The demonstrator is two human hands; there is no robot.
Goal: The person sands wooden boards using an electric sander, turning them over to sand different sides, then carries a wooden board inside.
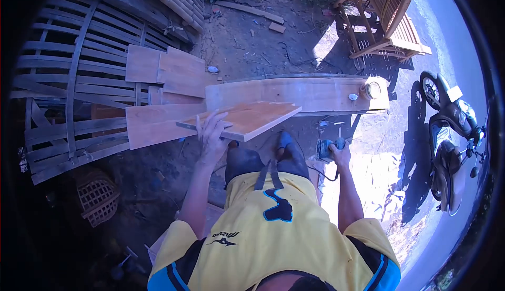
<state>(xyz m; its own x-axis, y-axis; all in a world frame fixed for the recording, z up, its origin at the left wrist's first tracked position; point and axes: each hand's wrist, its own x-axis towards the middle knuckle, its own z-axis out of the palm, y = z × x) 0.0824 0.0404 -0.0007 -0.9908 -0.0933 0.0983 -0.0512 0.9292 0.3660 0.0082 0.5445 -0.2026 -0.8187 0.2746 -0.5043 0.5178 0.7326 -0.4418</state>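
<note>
My left hand grips the near left edge of a flat wooden board, fingers over its top and the board slightly tilted. Beneath and behind it runs a long wooden bench plank. My right hand is closed around a blue-green electric sander, held out to the right, apart from the board. A dark cord trails from the sander. Part of the sander is hidden by my fingers.
More wooden boards lie on a slatted bamboo platform at left. A jar-like container stands on the bench's right end. A wooden chair is at far right, a parked motorcycle beyond. A woven basket sits lower left.
</note>
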